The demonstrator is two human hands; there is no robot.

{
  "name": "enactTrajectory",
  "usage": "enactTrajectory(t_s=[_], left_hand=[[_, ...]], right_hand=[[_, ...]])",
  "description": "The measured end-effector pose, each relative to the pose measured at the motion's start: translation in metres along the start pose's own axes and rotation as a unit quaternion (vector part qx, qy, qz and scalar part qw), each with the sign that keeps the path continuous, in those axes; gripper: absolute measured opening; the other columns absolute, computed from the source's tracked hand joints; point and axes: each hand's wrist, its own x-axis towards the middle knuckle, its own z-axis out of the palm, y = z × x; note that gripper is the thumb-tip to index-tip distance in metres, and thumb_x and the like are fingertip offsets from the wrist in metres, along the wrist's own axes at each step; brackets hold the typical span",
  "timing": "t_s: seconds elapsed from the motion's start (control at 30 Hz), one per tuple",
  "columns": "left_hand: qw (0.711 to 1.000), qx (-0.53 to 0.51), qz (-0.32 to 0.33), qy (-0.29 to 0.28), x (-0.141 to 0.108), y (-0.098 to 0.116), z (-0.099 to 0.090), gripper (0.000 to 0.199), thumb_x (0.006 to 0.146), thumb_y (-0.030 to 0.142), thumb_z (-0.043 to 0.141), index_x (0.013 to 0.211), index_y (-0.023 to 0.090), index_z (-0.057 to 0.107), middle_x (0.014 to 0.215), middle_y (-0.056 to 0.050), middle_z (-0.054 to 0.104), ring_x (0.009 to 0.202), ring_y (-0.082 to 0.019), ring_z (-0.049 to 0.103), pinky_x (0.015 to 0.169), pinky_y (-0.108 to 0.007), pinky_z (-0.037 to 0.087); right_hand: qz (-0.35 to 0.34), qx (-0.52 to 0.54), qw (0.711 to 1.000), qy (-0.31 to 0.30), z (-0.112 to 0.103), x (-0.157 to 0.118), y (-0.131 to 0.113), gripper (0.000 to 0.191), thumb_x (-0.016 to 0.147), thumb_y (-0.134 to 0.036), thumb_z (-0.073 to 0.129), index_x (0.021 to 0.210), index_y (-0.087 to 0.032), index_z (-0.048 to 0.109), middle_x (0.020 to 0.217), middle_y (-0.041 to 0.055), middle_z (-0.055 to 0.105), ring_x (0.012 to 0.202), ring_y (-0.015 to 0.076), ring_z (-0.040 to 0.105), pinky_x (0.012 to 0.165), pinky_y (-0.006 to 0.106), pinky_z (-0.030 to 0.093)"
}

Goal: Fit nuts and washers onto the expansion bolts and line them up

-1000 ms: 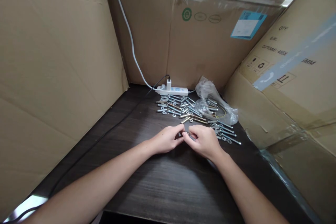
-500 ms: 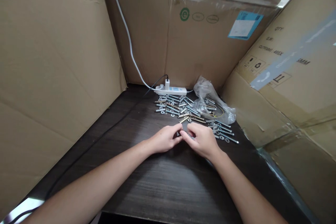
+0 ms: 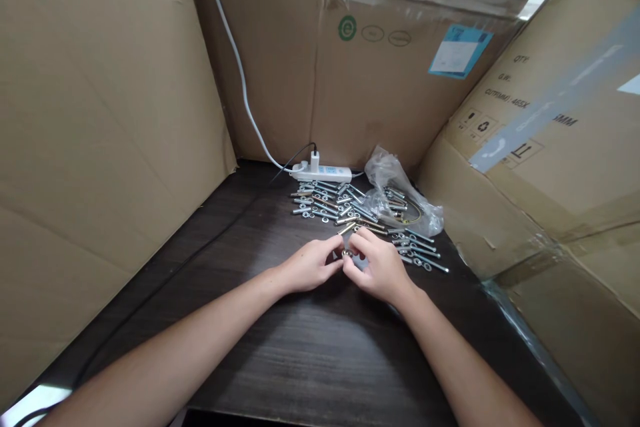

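Note:
In the head view my left hand (image 3: 311,264) and my right hand (image 3: 381,265) meet fingertip to fingertip just above the dark table. A small shiny metal piece (image 3: 347,253), round in outline, shows between them; its exact kind is too small to tell. My left thumb and forefinger are pinched at its left side. The right thumb and curled fingers close in from the other side. Right behind the hands lie a brass-coloured anchor bolt (image 3: 347,228) and a spread of silver bolts (image 3: 327,205), sleeves and washers. More bolts and washers (image 3: 423,252) lie right of my right hand.
A white power strip (image 3: 325,173) with a plug stands behind the hardware. A clear plastic bag (image 3: 400,193) with metal parts inside sits at the back right. A black cable (image 3: 200,252) crosses the table at left. Cardboard boxes (image 3: 270,67) wall in three sides.
My right fingers have lifted and parted a little from the thumb, and the small metal piece between the hands now shows. The whole view has shifted slightly.

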Motion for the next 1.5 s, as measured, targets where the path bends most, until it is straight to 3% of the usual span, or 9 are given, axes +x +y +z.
enactTrajectory(t_s=[0.2, 0.43, 0.8, 1.03, 1.2, 1.37, 1.5], left_hand=[[1.0, -0.003, 0.01, -0.002, 0.0, 0.001, 0.0, 0.007, 0.087, 0.026, 0.047, 0.089, 0.019, 0.049, 0.084, 0.0, 0.06, 0.073, -0.014, 0.056, 0.066, -0.023, 0.039], [1.0, -0.004, -0.004, 0.0, 0.001, 0.0, 0.001, 0.015, 0.088, 0.032, 0.047, 0.084, 0.018, 0.05, 0.078, 0.001, 0.057, 0.068, -0.013, 0.051, 0.062, -0.023, 0.038], [1.0, 0.031, -0.006, -0.004, 0.001, -0.002, -0.006, 0.02, 0.092, 0.03, 0.037, 0.091, 0.019, 0.055, 0.085, -0.001, 0.06, 0.078, -0.015, 0.054, 0.07, -0.024, 0.041], [0.998, 0.051, -0.005, 0.022, 0.0, -0.003, -0.006, 0.018, 0.091, 0.03, 0.042, 0.089, 0.019, 0.055, 0.081, -0.001, 0.061, 0.073, -0.015, 0.054, 0.066, -0.023, 0.04], [0.998, 0.056, -0.007, 0.038, 0.0, -0.004, -0.006, 0.021, 0.092, 0.032, 0.04, 0.088, 0.019, 0.055, 0.08, 0.0, 0.061, 0.071, -0.015, 0.055, 0.065, -0.023, 0.04], [0.997, 0.066, 0.001, 0.039, 0.001, -0.008, -0.004, 0.021, 0.093, 0.031, 0.04, 0.086, 0.019, 0.056, 0.082, 0.0, 0.062, 0.072, -0.014, 0.056, 0.063, -0.022, 0.039], [0.999, 0.042, 0.002, 0.025, 0.001, -0.009, -0.003, 0.018, 0.092, 0.029, 0.042, 0.098, 0.02, 0.057, 0.094, -0.002, 0.065, 0.083, -0.016, 0.059, 0.071, -0.023, 0.042]], right_hand=[[0.01, -0.013, 1.0, 0.001, 0.004, 0.001, 0.002, 0.027, 0.08, -0.028, 0.052, 0.059, -0.019, 0.037, 0.062, -0.0024, 0.044, 0.057, 0.0105, 0.042, 0.055, 0.023, 0.03], [0.006, 0.006, 1.0, 0.009, 0.007, 0.001, 0.01, 0.029, 0.083, -0.029, 0.05, 0.058, -0.019, 0.038, 0.056, -0.0032, 0.044, 0.052, 0.0098, 0.039, 0.052, 0.024, 0.027], [0.075, 0.114, 0.978, 0.158, 0.006, -0.001, 0.029, 0.035, 0.086, -0.031, 0.046, 0.055, -0.02, 0.036, 0.051, -0.004, 0.035, 0.049, 0.0097, 0.035, 0.05, 0.024, 0.029], [0.13, 0.213, 0.961, 0.12, 0.015, -0.001, 0.035, 0.042, 0.091, -0.043, 0.04, 0.055, -0.02, 0.036, 0.051, -0.0037, 0.036, 0.049, 0.0103, 0.037, 0.049, 0.024, 0.031], [0.159, 0.301, 0.936, 0.092, 0.022, 0.001, 0.031, 0.03, 0.09, -0.044, 0.043, 0.075, -0.02, 0.05, 0.063, -0.0015, 0.051, 0.053, 0.0122, 0.048, 0.05, 0.023, 0.039], [0.141, 0.294, 0.938, 0.113, 0.031, 0.0, 0.01, 0.021, 0.087, -0.037, 0.05, 0.09, -0.018, 0.058, 0.083, 0.0045, 0.063, 0.07, 0.0163, 0.058, 0.063, 0.027, 0.046], [0.111, 0.249, 0.956, 0.113, 0.028, 0.002, -0.001, 0.016, 0.087, -0.03, 0.049, 0.089, -0.017, 0.059, 0.083, 0.0052, 0.064, 0.076, 0.0172, 0.059, 0.07, 0.029, 0.046]])
